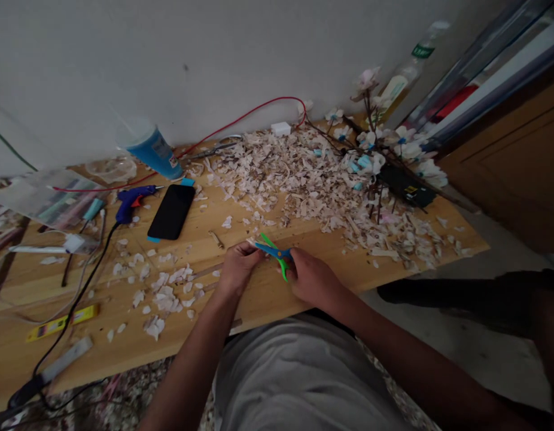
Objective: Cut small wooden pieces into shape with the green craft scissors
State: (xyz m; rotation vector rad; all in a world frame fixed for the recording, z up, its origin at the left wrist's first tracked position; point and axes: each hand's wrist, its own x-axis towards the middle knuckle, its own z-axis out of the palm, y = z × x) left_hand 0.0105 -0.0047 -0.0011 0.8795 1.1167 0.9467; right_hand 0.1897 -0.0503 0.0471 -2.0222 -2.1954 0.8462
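My right hand (pixel 310 276) grips a pair of scissors (pixel 273 250) with one blue and one green half. Their blades stand apart and point left, toward my left hand (pixel 239 263). Between its thumb and fingers my left hand pinches a small pale piece (pixel 251 241), which looks like a petal or shell-like scrap. The piece lies close to the blue blade's tip; whether they touch I cannot tell. Both hands are just above the front part of the wooden table (pixel 313 287). Loose pale petals (pixel 167 298) lie to the left of my left hand.
A big heap of pale scraps (pixel 277 170) covers the table's back. Flower branches (pixel 376 149) and a bottle (pixel 400 81) stand at the right. On the left are a phone (pixel 172 211), blue cup (pixel 154 152), glue gun (pixel 132 202) with cord, and yellow box (pixel 63 323).
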